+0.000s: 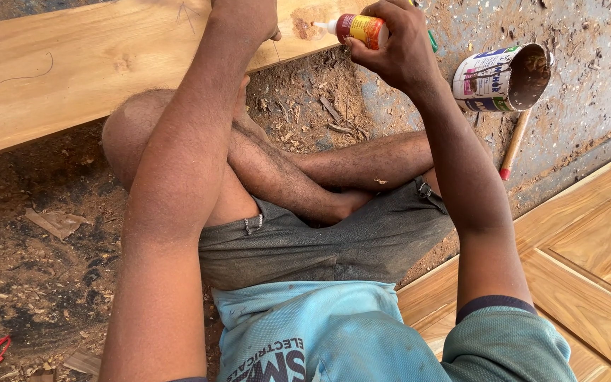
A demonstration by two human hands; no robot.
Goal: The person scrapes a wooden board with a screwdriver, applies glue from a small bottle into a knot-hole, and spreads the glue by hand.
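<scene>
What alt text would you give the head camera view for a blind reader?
A seated person's right hand tips a small glue bottle onto a wooden plank, the left hand resting on it. An open tin lies nearby amid sawdust.

The person wears a light blue short-sleeved T-shirt [305, 332] with dark navy trim at the sleeve hem and printed lettering on the front, plus grey-brown shorts [334, 244] with metal buckles. Arms and legs are bare.

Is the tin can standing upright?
No, the tin can lies tipped on its side on the floor, its open mouth facing right, just beside the right hand holding the small bottle.
</scene>
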